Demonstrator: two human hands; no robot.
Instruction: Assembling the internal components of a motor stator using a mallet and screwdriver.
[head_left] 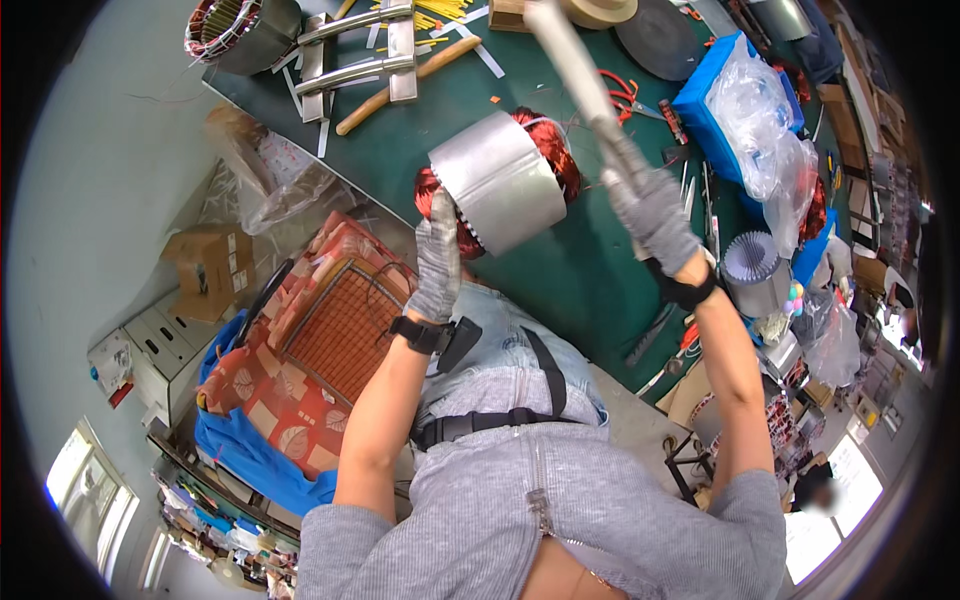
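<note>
A motor stator (505, 185), a smooth silver cylinder, lies on its side on the green tabletop. Red-brown copper windings (549, 152) bulge from both its ends. Against the left end, my left hand (437, 250) in a grey glove rests with fingers stretched out, touching the windings and the rim. My right hand (655, 215), gloved too, is closed around a long pale club-like stick (575, 75), raised to the right of the stator. The stick is blurred and points away from me; its exact kind is unclear.
A second stator (240, 30) stands at the far left, beside a metal frame (357, 60) and a wooden stick (410, 85). Red scissors (625, 97) lie beyond my right hand. On the right are a blue bin (708, 100) with clear plastic and a finned cylinder (752, 262). A patterned chair (300, 400) stands left.
</note>
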